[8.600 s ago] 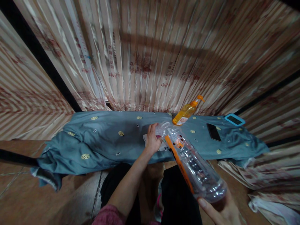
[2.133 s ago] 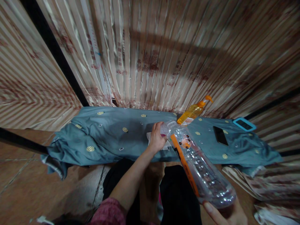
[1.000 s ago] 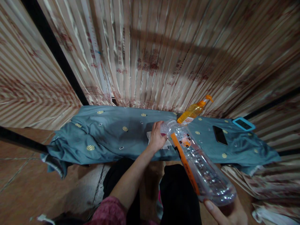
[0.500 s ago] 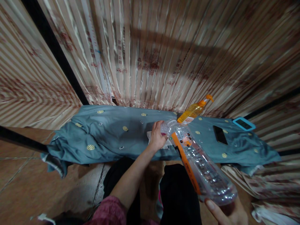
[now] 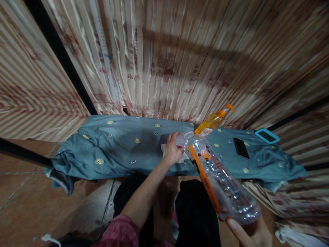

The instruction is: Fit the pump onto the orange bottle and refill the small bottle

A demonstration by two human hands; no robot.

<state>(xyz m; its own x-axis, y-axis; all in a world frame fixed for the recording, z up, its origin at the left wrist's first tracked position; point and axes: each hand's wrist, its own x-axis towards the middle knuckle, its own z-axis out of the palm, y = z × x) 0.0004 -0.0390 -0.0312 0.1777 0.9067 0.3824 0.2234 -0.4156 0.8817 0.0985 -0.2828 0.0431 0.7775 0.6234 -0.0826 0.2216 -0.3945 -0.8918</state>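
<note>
A large clear plastic bottle [image 5: 226, 181] with an orange label strip is tilted, its base toward me and its mouth down to the left. My right hand [image 5: 250, 233] grips it by the base, thumb on top. My left hand [image 5: 173, 149] is closed around a small clear container [image 5: 182, 139], which meets the large bottle's mouth; the exact contact is hard to see. Pink shows under my left fingers. Beneath that hand lies a white cloth or tissue [image 5: 183, 158], partly covered. Just behind stands an orange pump bottle [image 5: 209, 123].
A blue-green patterned cloth [image 5: 123, 144] covers the long narrow surface. On its right side lie a black phone [image 5: 241, 148] and a blue-framed device [image 5: 267, 136]. Pleated curtains [image 5: 164, 61] hang close behind, with dark poles [image 5: 59, 51] at the sides.
Almost nothing differs. Both hands and the large bottle hold nearly the same positions.
</note>
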